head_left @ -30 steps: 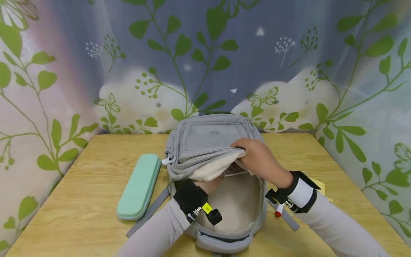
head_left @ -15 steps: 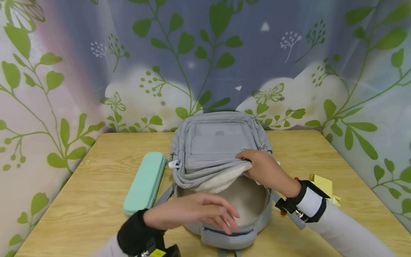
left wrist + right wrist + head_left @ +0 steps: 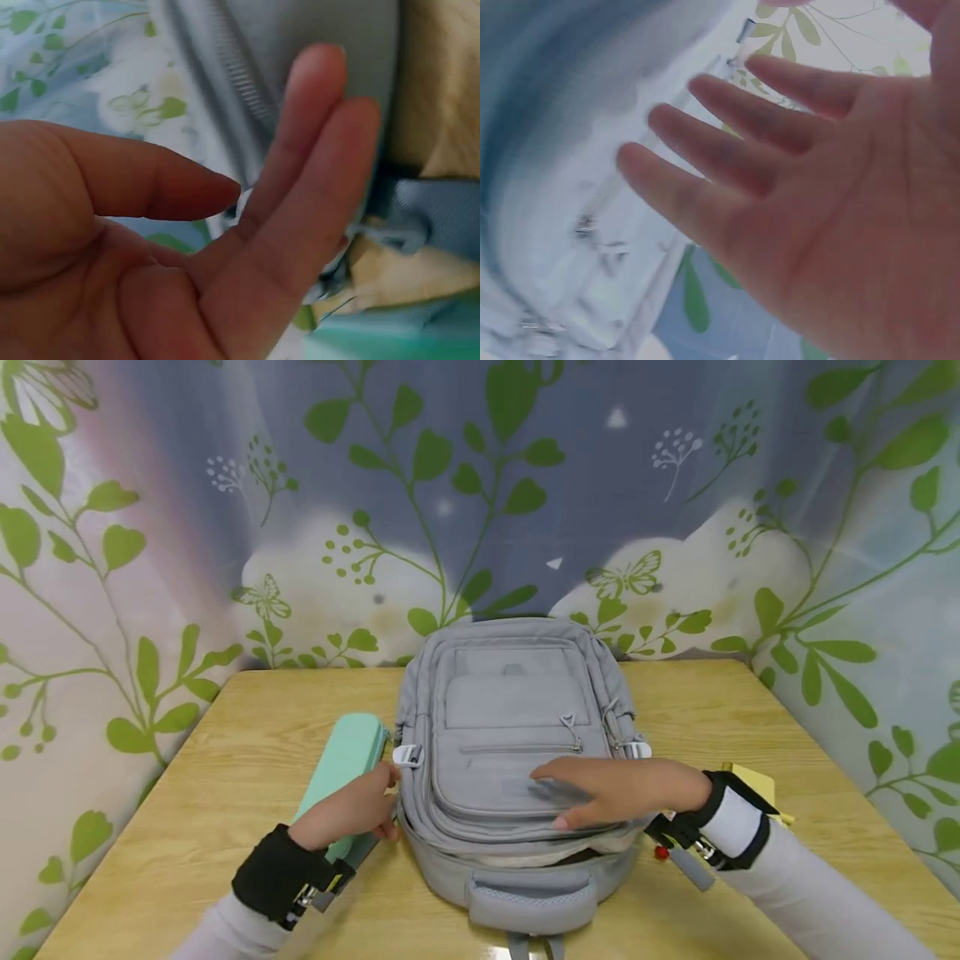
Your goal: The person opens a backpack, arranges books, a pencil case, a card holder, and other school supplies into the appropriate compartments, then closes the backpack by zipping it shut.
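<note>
A grey backpack (image 3: 517, 702) lies on its back on the wooden table, its front flap down over the main opening. A narrow gap along the flap's lower edge shows some cream lining (image 3: 525, 858). My left hand (image 3: 356, 810) is at the bag's left side, near the white buckle (image 3: 408, 755), fingers loosely bent and holding nothing. In the left wrist view the thumb and fingers stand apart beside a zipper (image 3: 244, 82). Over the lower front of the bag is my right hand (image 3: 622, 789), fingers spread and straight, with nothing in it.
A mint-green pencil case (image 3: 345, 756) lies left of the bag, partly behind my left hand. On the right, a yellow object (image 3: 753, 783) and a small red-tipped item (image 3: 661, 852) lie near my right wrist. A patterned curtain (image 3: 480, 527) hangs behind the table.
My left hand has come out of the bag and moved to its left side. My right hand has let go of the lifted flap, which has dropped over the opening.
</note>
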`<action>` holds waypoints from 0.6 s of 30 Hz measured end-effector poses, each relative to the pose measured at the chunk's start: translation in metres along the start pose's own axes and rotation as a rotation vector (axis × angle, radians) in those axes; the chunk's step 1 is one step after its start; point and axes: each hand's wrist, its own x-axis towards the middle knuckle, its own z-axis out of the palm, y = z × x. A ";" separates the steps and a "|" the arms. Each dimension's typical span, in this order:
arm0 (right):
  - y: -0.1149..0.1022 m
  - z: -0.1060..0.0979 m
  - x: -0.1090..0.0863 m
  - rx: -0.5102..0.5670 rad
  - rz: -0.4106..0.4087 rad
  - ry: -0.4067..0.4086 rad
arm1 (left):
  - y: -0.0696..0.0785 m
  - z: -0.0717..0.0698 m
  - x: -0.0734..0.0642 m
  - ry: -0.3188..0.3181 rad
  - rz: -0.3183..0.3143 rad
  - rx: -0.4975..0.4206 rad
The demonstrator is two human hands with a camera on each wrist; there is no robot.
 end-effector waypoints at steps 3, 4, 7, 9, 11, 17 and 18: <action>-0.006 -0.009 0.015 -0.081 -0.023 0.053 | -0.002 0.007 0.011 0.022 0.006 0.056; -0.008 -0.011 0.022 -0.111 -0.039 0.056 | -0.003 0.008 0.013 0.031 0.006 0.082; -0.013 -0.017 0.045 -0.220 -0.070 0.039 | -0.007 0.010 0.016 0.063 -0.002 0.178; -0.013 -0.021 0.061 -0.283 -0.100 0.013 | -0.008 0.011 0.016 0.082 0.000 0.257; -0.013 -0.023 0.077 -0.333 -0.094 -0.004 | -0.008 0.012 0.014 0.134 0.017 0.353; -0.011 -0.025 0.107 -0.332 0.037 -0.034 | 0.004 0.013 -0.002 0.319 0.058 0.607; -0.011 -0.024 0.109 -0.328 0.058 -0.036 | 0.006 0.013 -0.006 0.319 0.063 0.623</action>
